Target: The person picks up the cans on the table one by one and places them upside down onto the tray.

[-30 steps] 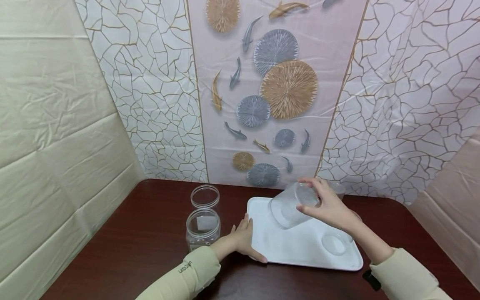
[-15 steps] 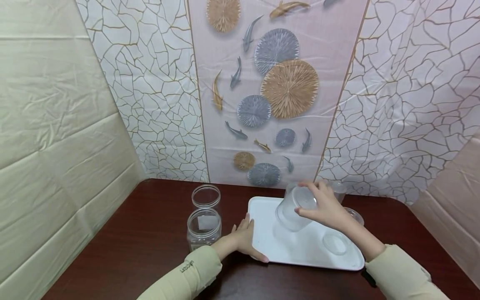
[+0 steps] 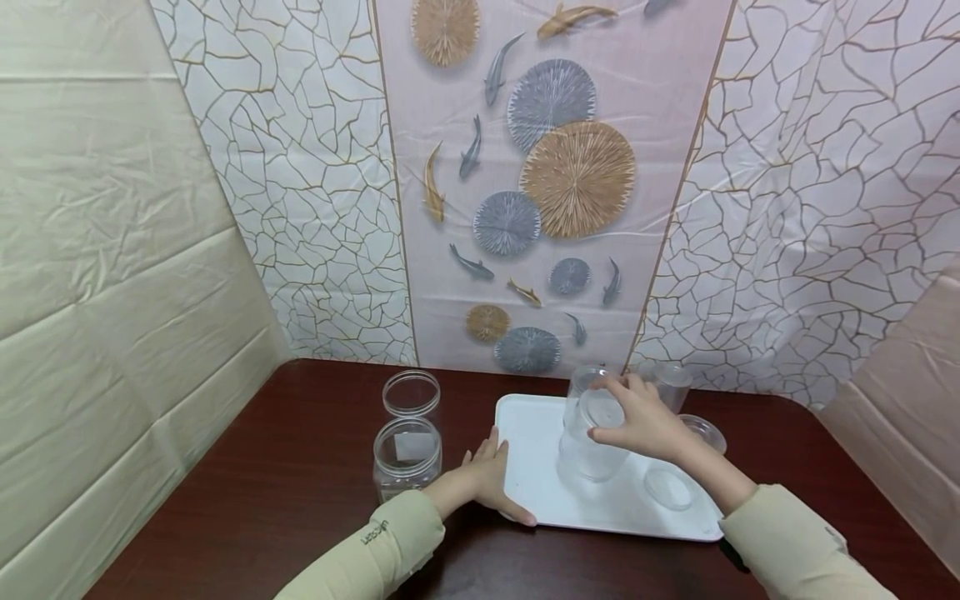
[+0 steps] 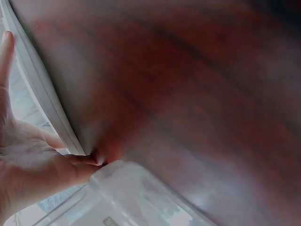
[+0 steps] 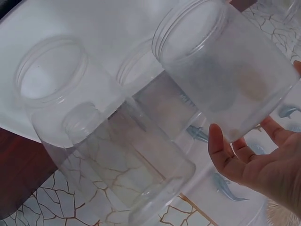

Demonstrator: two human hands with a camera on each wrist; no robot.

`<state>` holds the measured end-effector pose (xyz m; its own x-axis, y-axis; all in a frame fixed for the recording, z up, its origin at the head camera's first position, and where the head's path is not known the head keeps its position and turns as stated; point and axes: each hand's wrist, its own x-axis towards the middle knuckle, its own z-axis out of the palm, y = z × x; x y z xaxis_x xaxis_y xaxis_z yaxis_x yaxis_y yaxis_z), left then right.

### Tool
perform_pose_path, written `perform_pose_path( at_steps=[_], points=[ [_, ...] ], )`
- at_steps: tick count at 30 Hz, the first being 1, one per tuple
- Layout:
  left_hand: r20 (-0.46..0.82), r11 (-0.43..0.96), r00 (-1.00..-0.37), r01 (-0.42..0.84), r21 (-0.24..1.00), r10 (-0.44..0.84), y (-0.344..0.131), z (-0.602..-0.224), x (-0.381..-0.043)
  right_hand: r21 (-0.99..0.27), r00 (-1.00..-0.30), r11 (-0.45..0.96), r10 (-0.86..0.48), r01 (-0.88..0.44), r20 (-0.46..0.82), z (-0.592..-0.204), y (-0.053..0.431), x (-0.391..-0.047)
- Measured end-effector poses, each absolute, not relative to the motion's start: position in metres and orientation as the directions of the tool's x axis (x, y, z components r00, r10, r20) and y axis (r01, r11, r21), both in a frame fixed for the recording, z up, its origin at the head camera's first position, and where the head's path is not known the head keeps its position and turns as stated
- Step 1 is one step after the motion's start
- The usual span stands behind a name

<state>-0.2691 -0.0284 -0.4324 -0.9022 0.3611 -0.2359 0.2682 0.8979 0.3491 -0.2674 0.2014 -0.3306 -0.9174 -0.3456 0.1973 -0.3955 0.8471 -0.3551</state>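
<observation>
My right hand [image 3: 648,421] grips a clear plastic jar [image 3: 596,454] by its base end, fingers and thumb spread around it. The jar is upside down and close over the white tray [image 3: 536,475], its mouth toward the tray. In the right wrist view, the threaded rim of this held jar [image 5: 225,70] points away from the fingers [image 5: 228,162]. My left hand [image 3: 489,479] rests at the tray's left edge, fingers extended. Another clear jar [image 5: 108,141] shows beside the held one in that view. A round clear piece [image 3: 670,490] lies on the tray's right part.
Left of the tray, a square clear jar [image 3: 405,475] and another clear jar [image 3: 412,396] stand open on the dark red table [image 3: 300,500]. More clear containers stand behind my right forearm, one at the back [image 3: 672,385]. A patterned wall covering [image 3: 525,275] closes off the rear.
My right hand has turned the jar from lying tilted to nearly upside down and lowered it toward the tray. My left hand has stayed at the tray's edge.
</observation>
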Motion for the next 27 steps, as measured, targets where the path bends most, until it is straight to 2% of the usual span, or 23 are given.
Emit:
perform_pose_path(
  at_steps=[11, 27],
  points=[
    [-0.240, 0.905, -0.902, 0.275, 0.325, 0.360, -0.027, -0.430, -0.268, -0.302, -0.915, 0.864, -0.367, -0.402, 0.167, -0.337, 0.203, -0.271],
    [-0.264, 0.899, -0.893, 0.262, 0.351, 0.364, -0.028, -0.431, -0.269, -0.301, -0.907, 0.856, -0.405, -0.420, 0.115, -0.348, 0.201, -0.273]
  ],
)
